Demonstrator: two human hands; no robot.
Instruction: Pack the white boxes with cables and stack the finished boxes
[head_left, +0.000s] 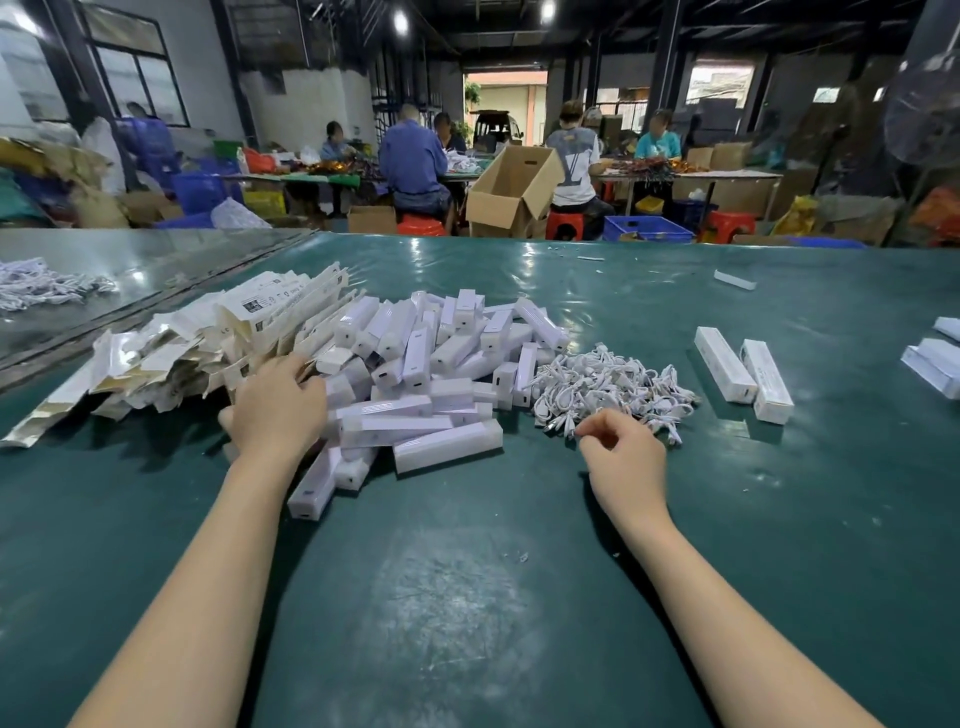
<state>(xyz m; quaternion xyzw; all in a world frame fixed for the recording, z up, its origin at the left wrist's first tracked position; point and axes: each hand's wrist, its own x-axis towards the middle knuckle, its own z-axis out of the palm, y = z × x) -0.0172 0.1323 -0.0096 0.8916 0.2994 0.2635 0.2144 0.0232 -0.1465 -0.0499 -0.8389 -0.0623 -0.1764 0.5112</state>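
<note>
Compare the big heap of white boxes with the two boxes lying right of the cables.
The heap of white boxes is jumbled, piled at all angles; the two boxes lie flat, side by side. The heap borders the cable pile on the left; the two boxes sit apart, on the right. Both are long white boxes on the green table.

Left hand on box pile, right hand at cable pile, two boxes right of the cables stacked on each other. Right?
Not stacked: head view shows the two boxes side by side on the table, right of the cable pile. Left hand on the box pile, right hand at the cable pile: correct.
</note>
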